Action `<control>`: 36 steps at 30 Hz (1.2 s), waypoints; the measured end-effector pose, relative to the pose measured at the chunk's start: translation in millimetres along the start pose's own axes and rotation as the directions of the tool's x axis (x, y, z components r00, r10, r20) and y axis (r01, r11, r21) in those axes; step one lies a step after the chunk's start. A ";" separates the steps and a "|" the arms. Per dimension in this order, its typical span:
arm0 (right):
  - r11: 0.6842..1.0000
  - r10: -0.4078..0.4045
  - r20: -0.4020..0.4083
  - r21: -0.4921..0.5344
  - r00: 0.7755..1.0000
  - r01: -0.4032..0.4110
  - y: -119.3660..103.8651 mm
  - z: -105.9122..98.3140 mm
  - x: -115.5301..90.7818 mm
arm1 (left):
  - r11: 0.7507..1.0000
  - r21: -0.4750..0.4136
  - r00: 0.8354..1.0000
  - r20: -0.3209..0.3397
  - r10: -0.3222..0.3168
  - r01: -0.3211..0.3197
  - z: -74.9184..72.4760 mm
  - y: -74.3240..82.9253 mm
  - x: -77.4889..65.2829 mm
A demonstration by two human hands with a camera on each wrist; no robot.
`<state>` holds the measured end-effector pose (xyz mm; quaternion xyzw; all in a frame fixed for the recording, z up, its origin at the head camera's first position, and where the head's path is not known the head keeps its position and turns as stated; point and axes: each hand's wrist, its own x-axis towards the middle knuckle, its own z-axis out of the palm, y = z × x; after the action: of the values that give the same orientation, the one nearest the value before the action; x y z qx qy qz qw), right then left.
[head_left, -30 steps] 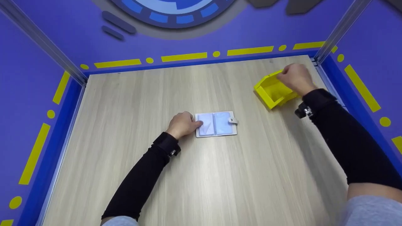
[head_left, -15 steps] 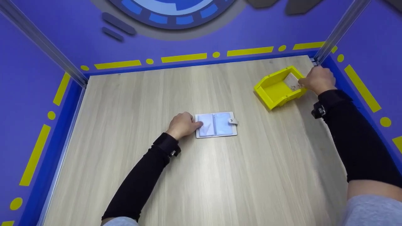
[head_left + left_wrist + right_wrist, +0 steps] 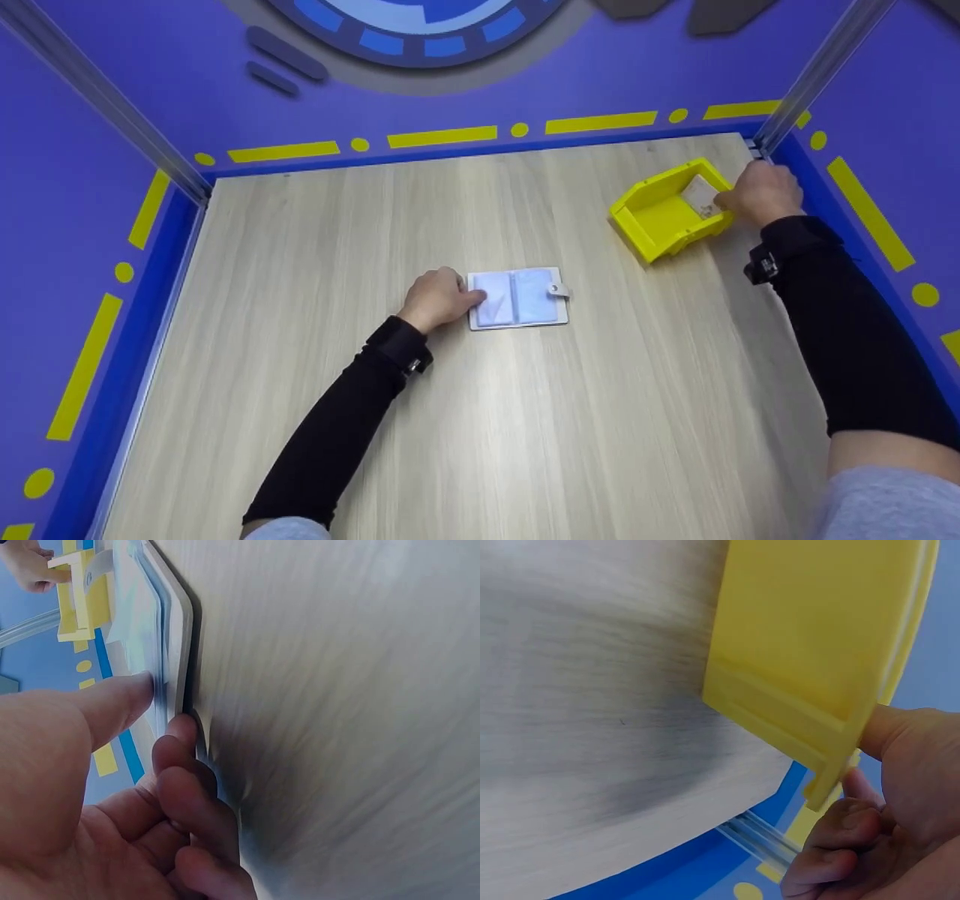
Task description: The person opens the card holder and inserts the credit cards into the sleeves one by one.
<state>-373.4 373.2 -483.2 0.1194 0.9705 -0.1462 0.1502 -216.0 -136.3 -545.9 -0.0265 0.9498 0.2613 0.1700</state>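
Note:
An open card holder (image 3: 514, 298) with clear bluish sleeves and a white snap strap lies flat on the table. My left hand (image 3: 439, 298) pinches its left edge. In the left wrist view the thumb (image 3: 124, 701) lies on the sleeves, with curled fingers at the cover's underside. At the back right stands a yellow bin (image 3: 637, 232). My right hand (image 3: 763, 193) grips its right-hand wall, the thumb over the rim and the other fingers curled outside, as the right wrist view shows. Inside the bin a pale card (image 3: 699, 196) with small brown marks leans against that wall, partly behind the thumb.
The wood-grain table (image 3: 420, 420) is enclosed by a blue back wall (image 3: 450, 112) and side walls with yellow dashes. Metal posts (image 3: 817, 75) stand in the back corners, the right one just beyond the bin and my right hand.
My right hand has moved right, from over the bin to its right-hand wall, and the pale card inside has come into view. My left hand and the card holder stay in place.

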 end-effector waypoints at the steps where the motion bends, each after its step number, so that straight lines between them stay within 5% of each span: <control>1: 1.000 -0.006 -0.003 0.001 1.000 0.006 -0.1 -1.8 -0.9 | 1.000 0.003 1.000 0.001 -0.001 0.001 0.1 0.0 0.4; 18: 0.990 -0.116 -0.055 0.077 0.992 0.120 -10.5 -17.4 -19.8 | 1.000 0.018 1.000 0.003 0.004 -0.004 0.5 -1.1 1.5; 25: 0.979 -0.156 -0.040 0.129 0.987 0.160 -41.0 -18.9 -37.3 | 0.999 0.033 1.000 0.001 0.007 -0.007 -0.5 -0.8 1.4; 32: 0.976 -0.174 -0.111 0.111 0.978 0.186 -77.4 -20.2 -60.7 | 0.999 0.033 1.000 -0.003 0.009 -0.009 -0.3 0.9 1.2; 36: 0.966 -0.182 -0.074 0.171 0.980 0.193 -89.2 -19.3 -70.1 | 1.000 0.024 1.000 0.004 0.000 0.000 0.6 0.6 0.7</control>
<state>-338.0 283.3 -420.7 0.0442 0.9644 -0.2423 0.0964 -216.6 -135.4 -546.3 -0.0241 0.9525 0.2498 0.1725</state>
